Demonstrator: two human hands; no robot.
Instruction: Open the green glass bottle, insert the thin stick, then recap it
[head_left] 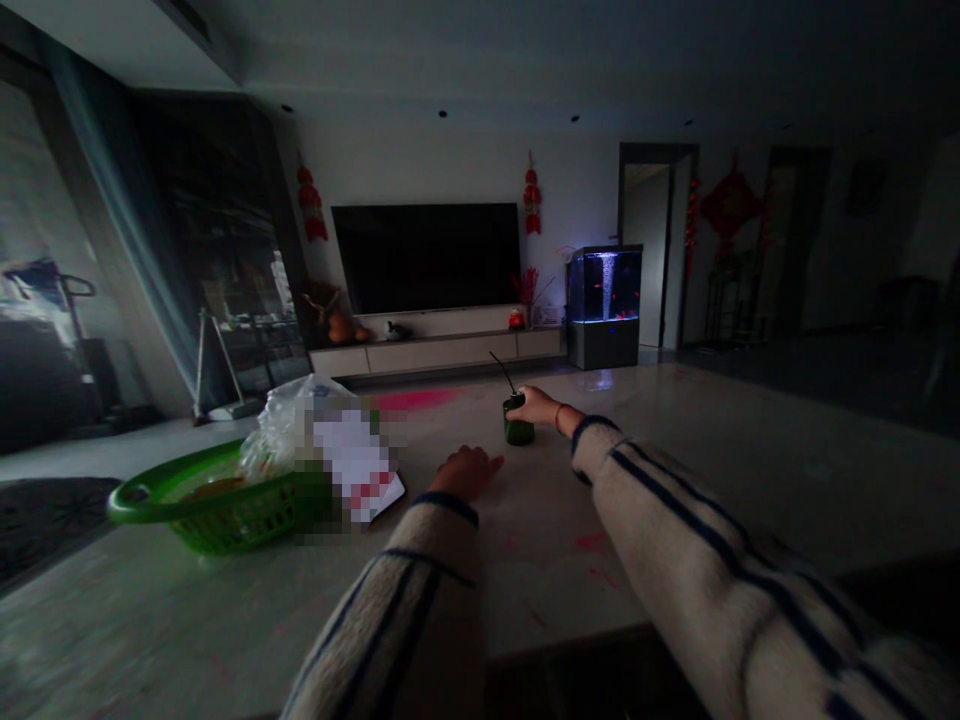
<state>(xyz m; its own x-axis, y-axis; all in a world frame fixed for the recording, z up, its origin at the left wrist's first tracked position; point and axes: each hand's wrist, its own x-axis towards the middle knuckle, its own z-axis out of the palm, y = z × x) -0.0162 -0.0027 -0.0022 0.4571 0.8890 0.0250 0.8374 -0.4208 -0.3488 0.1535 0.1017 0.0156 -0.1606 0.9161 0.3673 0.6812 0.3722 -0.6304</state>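
Observation:
My right hand (pixel 538 406) is closed around the neck of a small dark green glass bottle (pixel 519 432). The bottle stands upright on the pale tabletop (pixel 547 520), and a thin dark stick (pixel 503 371) leans out of its mouth to the left. Just left of the bottle, my left hand (pixel 466 472) rests low over the table with nothing visible in it. Its thumb side points toward the bottle without touching it, and its fingers are partly hidden in the dim light.
At left on the table is a green plastic basket (pixel 225 520) with a clear plastic bag (pixel 289 420). A blurred white card or packet (pixel 356 455) leans by its right side. Beyond the table are a low cabinet (pixel 442 353), a television (pixel 431 258) and a lit fish tank (pixel 609 290).

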